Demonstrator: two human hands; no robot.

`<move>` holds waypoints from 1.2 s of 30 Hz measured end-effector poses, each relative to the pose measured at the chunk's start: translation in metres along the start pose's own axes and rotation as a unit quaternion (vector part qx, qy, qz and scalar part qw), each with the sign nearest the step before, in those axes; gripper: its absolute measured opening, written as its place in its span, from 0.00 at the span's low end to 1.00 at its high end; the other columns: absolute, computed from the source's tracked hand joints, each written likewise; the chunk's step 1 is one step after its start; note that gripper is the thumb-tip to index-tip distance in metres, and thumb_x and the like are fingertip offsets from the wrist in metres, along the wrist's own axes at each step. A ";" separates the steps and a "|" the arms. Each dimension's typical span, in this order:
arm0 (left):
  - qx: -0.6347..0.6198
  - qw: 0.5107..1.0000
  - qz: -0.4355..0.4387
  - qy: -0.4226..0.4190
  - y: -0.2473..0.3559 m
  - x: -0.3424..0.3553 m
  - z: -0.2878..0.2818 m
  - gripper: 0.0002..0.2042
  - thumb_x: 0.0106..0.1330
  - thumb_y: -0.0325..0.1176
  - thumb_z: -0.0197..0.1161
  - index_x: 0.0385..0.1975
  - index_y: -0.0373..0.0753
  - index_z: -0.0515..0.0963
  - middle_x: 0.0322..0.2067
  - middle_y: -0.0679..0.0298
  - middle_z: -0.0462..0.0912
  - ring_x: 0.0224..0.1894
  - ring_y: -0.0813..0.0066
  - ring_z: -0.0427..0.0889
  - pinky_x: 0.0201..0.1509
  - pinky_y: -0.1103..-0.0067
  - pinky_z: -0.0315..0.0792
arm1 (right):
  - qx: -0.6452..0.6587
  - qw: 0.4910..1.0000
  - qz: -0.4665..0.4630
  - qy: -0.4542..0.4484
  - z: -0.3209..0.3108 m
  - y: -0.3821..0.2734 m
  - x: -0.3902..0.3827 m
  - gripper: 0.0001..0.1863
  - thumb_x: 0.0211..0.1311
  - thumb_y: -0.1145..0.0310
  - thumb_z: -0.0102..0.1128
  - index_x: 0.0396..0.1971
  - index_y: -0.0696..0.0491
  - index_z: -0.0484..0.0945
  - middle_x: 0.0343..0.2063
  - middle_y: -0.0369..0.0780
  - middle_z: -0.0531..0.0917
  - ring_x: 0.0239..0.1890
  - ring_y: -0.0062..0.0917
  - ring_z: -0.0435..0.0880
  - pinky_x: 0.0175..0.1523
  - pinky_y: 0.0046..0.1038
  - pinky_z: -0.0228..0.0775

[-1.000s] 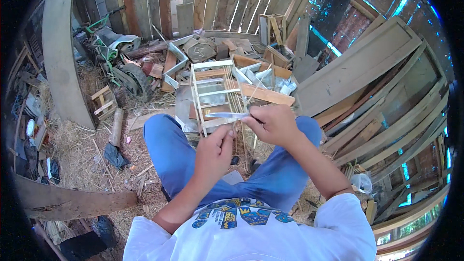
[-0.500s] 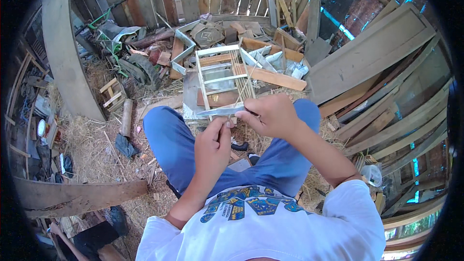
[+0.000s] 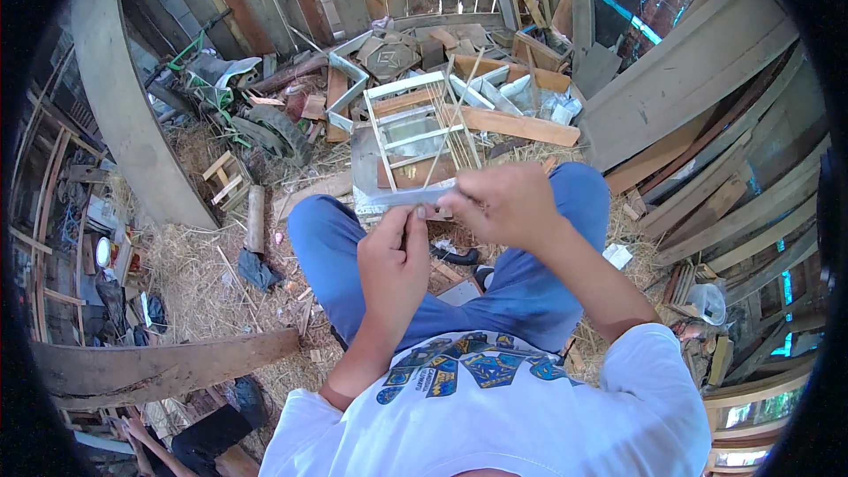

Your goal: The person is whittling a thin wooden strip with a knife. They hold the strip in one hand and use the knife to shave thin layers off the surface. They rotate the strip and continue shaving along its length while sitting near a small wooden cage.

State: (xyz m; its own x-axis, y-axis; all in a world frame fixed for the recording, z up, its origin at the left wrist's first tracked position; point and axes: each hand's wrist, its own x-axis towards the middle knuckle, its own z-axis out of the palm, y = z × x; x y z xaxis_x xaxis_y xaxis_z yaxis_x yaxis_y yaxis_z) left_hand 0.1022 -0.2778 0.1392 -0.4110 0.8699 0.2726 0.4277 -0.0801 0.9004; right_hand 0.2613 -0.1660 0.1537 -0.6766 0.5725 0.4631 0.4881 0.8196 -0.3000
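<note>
My right hand point(image 3: 508, 203) is closed round the handle of a knife, and its grey blade point(image 3: 397, 198) points left, blurred. Just below the blade, the thumb and fingers of my left hand point(image 3: 393, 247) are pinched together. A thin wooden stick point(image 3: 453, 119) slants from beyond the blade down toward these fingertips, with its near end hidden by the knife and fingers. Both hands are close together above the gap between my knees. Beyond them a small pale wooden frame with crossbars point(image 3: 415, 135) lies on a board, several thin sticks point(image 3: 450, 124) along its right side.
Scrap wood and an orange-brown plank point(image 3: 521, 126) lie past the frame. Large boards point(image 3: 689, 88) lean at the right. A curved plank point(image 3: 168, 358) is at the left, with another person's arm point(image 3: 150, 442) below it. Straw covers the ground round a short log point(image 3: 255, 219).
The view has shifted, so the surroundings appear farther right. The knife and right hand have moved slightly and are blurred; the thin stick now stands out across the frame.
</note>
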 end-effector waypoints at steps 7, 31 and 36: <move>-0.050 0.998 -0.014 -0.020 -0.001 0.012 0.006 0.07 0.76 0.28 0.59 0.43 0.32 0.81 0.26 0.63 0.84 0.23 0.88 0.73 0.27 0.81 0.67 | -0.022 0.998 -0.006 0.063 -0.011 0.014 0.017 0.25 0.65 0.46 0.65 0.18 0.49 0.74 0.13 0.41 0.76 0.17 0.40 0.80 0.22 0.39 0.66; -0.155 0.978 -0.130 -0.045 -0.033 0.031 -0.022 0.07 0.79 0.27 0.55 0.41 0.33 0.80 0.25 0.75 0.75 0.26 0.91 0.68 0.28 0.86 0.61 | 0.015 0.995 0.098 0.031 0.019 0.089 0.085 0.24 0.71 0.46 0.60 0.23 0.50 0.81 0.16 0.45 0.80 0.21 0.42 0.83 0.26 0.42 0.72; -0.289 0.913 -0.265 -0.110 -0.049 0.024 -0.033 0.09 0.83 0.32 0.51 0.40 0.36 0.77 0.25 0.78 0.68 0.26 0.91 0.61 0.29 0.87 0.57 | 0.287 0.936 0.203 0.017 0.054 0.078 0.079 0.23 0.74 0.48 0.60 0.31 0.56 0.82 0.17 0.44 0.78 0.20 0.27 0.78 0.29 0.34 0.68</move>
State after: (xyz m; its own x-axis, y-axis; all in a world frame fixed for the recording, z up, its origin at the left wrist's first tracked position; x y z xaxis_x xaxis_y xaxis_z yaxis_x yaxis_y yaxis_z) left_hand 0.0451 -0.2693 0.1122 -0.2384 0.9327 -0.2707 -0.3061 0.1924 0.9324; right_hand 0.2168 -0.0555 0.1216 -0.4774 0.8462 0.2368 0.3175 0.4174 -0.8515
